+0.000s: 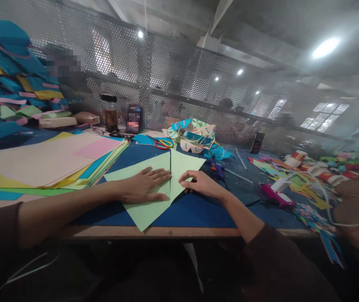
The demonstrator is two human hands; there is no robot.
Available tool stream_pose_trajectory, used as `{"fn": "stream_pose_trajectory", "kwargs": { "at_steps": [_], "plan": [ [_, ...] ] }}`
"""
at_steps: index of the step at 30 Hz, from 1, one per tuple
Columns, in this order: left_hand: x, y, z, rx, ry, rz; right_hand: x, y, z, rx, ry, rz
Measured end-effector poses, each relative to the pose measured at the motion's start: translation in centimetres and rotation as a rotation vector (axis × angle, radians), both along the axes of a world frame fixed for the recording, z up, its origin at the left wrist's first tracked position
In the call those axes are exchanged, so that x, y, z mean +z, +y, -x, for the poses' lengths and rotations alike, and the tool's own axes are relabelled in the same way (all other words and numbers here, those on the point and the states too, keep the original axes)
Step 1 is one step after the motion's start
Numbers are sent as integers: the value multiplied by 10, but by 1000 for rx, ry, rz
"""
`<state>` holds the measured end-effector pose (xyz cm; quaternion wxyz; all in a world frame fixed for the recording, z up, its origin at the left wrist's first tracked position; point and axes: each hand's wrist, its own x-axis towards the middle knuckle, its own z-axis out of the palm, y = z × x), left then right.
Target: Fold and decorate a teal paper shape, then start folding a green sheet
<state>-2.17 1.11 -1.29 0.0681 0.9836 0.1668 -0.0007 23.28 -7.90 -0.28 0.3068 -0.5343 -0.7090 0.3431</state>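
My left hand (148,184) lies flat with its fingers stretched out, pressing on the larger left part of a light green paper sheet (143,218). A narrow dark gap runs down from the sheet's far edge, beside my left fingertips. To the right of this gap is a smaller light green paper part (184,161). My right hand (203,184) is at that part's right edge, thumb and forefinger closed together on the paper. I cannot tell whether the two parts are fully separate.
Coloured paper sheets (41,163) are stacked at left. Beyond the green paper lie scissors (163,144) and dotted paper masks (198,136). A blue glue gun (217,168), a magenta power strip (278,196) with a white cable, and another person's arm (355,209) are at right. The table's edge (198,232) is near.
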Motion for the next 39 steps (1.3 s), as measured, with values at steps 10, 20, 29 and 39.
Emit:
{"fn": "stream_pose_trajectory", "kwargs": {
  "at_steps": [10, 20, 29, 39],
  "plan": [
    [-2, 1, 1, 0, 14, -17, 2, -2, 0, 24, -21, -11],
    [3, -3, 0, 11, -3, -10, 4, -4, 0, 12, -46, 4],
    [0, -1, 1, 2, -10, -7, -11, -5, 4, -175, 29, -4],
    [1, -2, -1, 4, -29, 9, -14, -13, 18, -257, -54, -77]
  ]
}}
